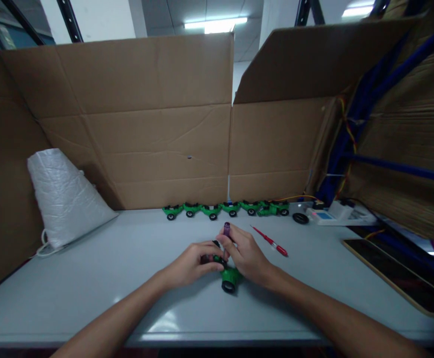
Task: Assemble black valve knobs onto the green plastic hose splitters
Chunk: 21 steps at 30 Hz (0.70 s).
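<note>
A small green toy car (229,278) with black wheels lies on the grey table (127,258) between my hands. My left hand (192,262) pinches the car's upper end, fingers closed on it. My right hand (244,253) is closed around a tool with a purple handle (226,228), which sticks up above the fingers, its tip down at the car. Both hands meet over the car in the middle of the table.
A row of several green toy cars (226,209) lines the back edge. A red screwdriver (272,242) lies right of my hands. A white sack (65,196) stands at the left. Cardboard walls (145,124) surround the table; a dark board (395,273) lies at right.
</note>
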Each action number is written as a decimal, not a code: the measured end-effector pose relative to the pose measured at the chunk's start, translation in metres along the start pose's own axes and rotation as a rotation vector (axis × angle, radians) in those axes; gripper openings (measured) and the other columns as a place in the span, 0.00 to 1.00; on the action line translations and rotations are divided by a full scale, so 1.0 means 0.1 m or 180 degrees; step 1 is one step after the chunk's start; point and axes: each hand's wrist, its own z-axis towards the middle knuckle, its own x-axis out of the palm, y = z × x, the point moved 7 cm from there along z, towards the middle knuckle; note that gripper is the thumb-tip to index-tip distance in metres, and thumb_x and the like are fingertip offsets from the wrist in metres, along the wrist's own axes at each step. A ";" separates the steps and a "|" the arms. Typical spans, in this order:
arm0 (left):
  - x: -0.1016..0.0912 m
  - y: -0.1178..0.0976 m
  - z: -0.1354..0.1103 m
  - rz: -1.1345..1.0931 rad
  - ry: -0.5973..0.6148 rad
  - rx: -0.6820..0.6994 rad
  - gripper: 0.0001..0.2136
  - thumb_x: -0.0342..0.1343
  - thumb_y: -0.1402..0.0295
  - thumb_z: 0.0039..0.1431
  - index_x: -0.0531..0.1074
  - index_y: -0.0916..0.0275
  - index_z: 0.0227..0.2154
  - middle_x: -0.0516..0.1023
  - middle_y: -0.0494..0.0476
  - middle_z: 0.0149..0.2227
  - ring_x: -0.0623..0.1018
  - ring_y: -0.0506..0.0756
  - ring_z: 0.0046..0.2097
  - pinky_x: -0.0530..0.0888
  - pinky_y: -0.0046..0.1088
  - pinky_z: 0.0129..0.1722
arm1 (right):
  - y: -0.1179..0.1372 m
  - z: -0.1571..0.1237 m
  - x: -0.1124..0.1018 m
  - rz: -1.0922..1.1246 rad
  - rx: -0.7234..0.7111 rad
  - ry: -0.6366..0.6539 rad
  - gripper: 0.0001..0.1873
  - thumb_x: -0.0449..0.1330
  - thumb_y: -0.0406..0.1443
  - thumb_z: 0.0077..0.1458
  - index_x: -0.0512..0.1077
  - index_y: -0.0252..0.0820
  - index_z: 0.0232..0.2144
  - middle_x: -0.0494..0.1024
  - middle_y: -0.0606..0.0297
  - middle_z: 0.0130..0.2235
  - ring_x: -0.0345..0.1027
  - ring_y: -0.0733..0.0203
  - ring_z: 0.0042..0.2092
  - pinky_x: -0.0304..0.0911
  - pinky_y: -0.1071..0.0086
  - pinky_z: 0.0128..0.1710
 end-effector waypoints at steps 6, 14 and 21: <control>-0.01 -0.01 -0.01 0.0068 -0.0027 0.0000 0.13 0.64 0.60 0.68 0.82 0.63 0.49 0.82 0.61 0.49 0.78 0.58 0.48 0.73 0.33 0.51 | 0.01 0.03 0.01 0.0362 0.0244 0.0170 0.18 0.51 0.45 0.76 0.68 0.43 0.35 0.70 0.67 0.31 0.65 0.60 0.33 0.60 0.67 0.36; 0.00 -0.01 0.00 -0.0063 0.0060 0.0068 0.12 0.63 0.60 0.69 0.83 0.63 0.44 0.83 0.62 0.48 0.79 0.59 0.49 0.73 0.33 0.54 | -0.01 0.04 0.02 0.0854 0.0350 0.0449 0.13 0.57 0.46 0.73 0.71 0.43 0.45 0.70 0.68 0.34 0.65 0.63 0.31 0.61 0.69 0.32; -0.01 -0.04 0.00 -0.0057 0.0086 0.0053 0.13 0.62 0.58 0.69 0.84 0.62 0.46 0.81 0.63 0.51 0.78 0.61 0.54 0.72 0.36 0.58 | -0.13 0.04 0.01 0.1224 0.0464 0.0292 0.16 0.62 0.48 0.70 0.63 0.46 0.38 0.67 0.73 0.30 0.61 0.65 0.28 0.57 0.71 0.28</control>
